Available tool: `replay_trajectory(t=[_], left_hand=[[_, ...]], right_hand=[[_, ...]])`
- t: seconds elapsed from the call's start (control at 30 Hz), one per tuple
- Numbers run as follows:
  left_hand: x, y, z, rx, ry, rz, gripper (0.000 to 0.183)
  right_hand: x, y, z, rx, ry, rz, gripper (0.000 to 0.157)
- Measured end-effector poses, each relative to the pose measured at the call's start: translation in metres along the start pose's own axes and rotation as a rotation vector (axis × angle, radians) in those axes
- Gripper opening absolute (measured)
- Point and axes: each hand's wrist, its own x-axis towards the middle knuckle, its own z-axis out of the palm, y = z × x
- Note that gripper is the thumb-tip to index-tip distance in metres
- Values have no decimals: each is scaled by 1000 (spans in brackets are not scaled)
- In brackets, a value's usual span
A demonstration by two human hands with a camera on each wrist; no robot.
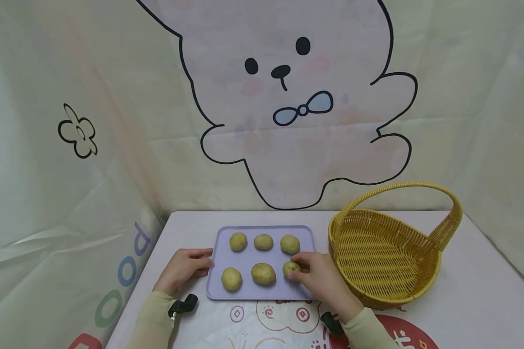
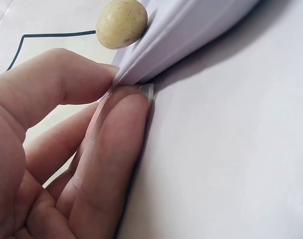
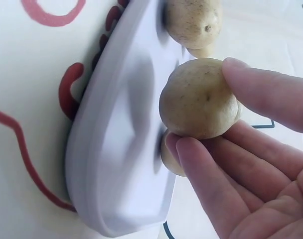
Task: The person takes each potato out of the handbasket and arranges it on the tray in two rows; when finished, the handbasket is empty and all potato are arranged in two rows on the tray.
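A lavender tray [image 1: 249, 261] lies on the white table with several potatoes on it, set in a back row and a front row. At its left edge, my left hand [image 1: 188, 269] pinches the rim between thumb and fingers, with one potato [image 2: 121, 24] close by in the left wrist view. My right hand [image 1: 320, 276] holds a small round potato [image 3: 199, 99] by thumb and fingertips over the tray's front right part. A shadow falls on the tray beside that potato. Other potatoes on the tray [image 1: 263, 274] sit to its left, and one [image 1: 290, 244] lies just behind it.
A yellow woven basket [image 1: 382, 261] with a tall arched handle stands right of the tray, near my right forearm. Behind the table [image 1: 471, 281] hangs a pale cloth [image 1: 174, 184] with a cartoon bear. Red and black drawings mark the table's front.
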Motion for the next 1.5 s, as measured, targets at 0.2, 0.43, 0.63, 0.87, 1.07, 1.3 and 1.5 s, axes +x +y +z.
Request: replay_trajectory(t=[0.2, 0.43, 0.63, 0.87, 1.07, 1.3, 1.5], left_hand=[[0, 0, 1, 2, -2, -9, 47], [1, -1, 1, 6, -3, -6, 48], [0, 2, -1, 10, 1, 6, 48], [0, 1, 2, -5, -15, 9, 46], [-1, 0, -1, -8, 0, 5, 46], [0, -1, -2, 0, -16, 4, 47], [1, 0, -1, -9, -17, 1, 47]], right_hand=[[0, 0, 1, -19, 1, 1, 31], [1, 0, 1, -46, 6, 0, 30], [3, 1, 2, -80, 17, -14, 29], [0, 3, 1, -81, 5, 4, 31], [2, 1, 5, -58, -2, -10, 33], [1, -1, 4, -76, -21, -20, 34], [-1, -2, 0, -98, -18, -41, 36]])
